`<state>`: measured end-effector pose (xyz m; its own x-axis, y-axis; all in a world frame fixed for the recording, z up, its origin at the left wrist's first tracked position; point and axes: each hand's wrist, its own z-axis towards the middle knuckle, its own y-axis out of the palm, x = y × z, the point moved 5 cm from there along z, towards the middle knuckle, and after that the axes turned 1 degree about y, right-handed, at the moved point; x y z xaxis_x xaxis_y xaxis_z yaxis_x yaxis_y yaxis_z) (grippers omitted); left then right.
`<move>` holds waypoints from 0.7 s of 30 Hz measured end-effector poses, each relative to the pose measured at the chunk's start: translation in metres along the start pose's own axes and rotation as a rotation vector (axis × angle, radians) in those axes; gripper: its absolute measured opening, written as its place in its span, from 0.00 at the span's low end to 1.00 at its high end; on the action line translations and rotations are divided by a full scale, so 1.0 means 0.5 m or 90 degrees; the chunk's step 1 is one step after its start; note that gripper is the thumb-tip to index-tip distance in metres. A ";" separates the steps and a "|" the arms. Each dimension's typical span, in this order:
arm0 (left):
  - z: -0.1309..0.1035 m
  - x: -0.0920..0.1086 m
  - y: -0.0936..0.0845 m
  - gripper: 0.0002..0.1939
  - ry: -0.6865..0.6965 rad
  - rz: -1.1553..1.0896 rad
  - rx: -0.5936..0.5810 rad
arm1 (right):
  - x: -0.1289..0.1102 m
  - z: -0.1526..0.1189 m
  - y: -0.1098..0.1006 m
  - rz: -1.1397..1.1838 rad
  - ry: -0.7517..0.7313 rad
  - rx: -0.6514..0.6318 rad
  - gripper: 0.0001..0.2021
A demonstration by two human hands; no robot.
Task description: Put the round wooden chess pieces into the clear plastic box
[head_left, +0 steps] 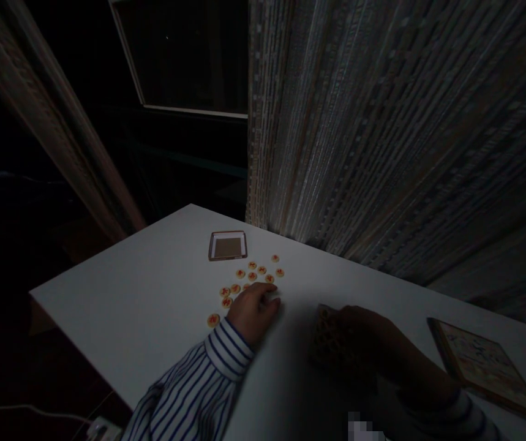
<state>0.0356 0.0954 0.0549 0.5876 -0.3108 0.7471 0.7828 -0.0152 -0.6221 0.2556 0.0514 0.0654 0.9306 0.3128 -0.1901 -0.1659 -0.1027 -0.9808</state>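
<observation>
My left hand (254,309) rests on the white table beside a loose group of round, pale pieces (252,276) with red markings. Its fingers curl inward with a gap between thumb and forefinger, and nothing shows between them. One piece (214,320) lies apart, left of my striped cuff. In deep shadow, my right hand (366,334) reaches over a dark tray (321,343) that holds several round pieces in rows. Its fingers are bent down at the tray's upper right part, and whatever they may hold is hidden.
Behind the pieces sits a small square tray or lid (228,247). A flat framed box (487,367) with a picture lies at the right. The white table (129,294) meets a string curtain (318,122) at its back edge. A power strip (103,430) is at the lower left.
</observation>
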 end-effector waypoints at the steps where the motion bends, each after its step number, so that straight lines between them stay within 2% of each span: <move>1: 0.011 -0.005 -0.006 0.15 0.001 0.011 -0.009 | -0.001 0.010 0.002 0.001 -0.005 -0.004 0.14; 5: 0.062 -0.025 -0.021 0.13 -0.007 0.066 -0.008 | -0.005 0.034 -0.002 0.015 -0.042 -0.003 0.18; 8: 0.090 -0.036 -0.014 0.14 0.006 0.149 -0.033 | -0.019 0.043 -0.018 0.004 -0.055 0.016 0.18; 9: 0.095 -0.040 -0.010 0.14 0.011 0.174 -0.044 | -0.027 0.047 -0.020 -0.003 -0.062 -0.005 0.18; 12: 0.098 -0.047 -0.001 0.15 0.025 0.224 -0.073 | -0.046 0.069 -0.020 -0.029 -0.048 -0.028 0.18; 17: 0.093 -0.051 0.009 0.15 0.038 0.255 -0.103 | -0.062 0.132 0.004 -0.036 -0.041 -0.008 0.19; 21: 0.092 -0.056 0.014 0.15 0.046 0.283 -0.111 | -0.076 0.186 0.027 -0.005 -0.055 -0.058 0.20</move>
<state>0.0344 0.1478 0.0405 0.8368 -0.3890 0.3853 0.4092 -0.0233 -0.9122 0.1875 0.1261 0.0551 0.8991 0.3943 -0.1899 -0.1252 -0.1839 -0.9749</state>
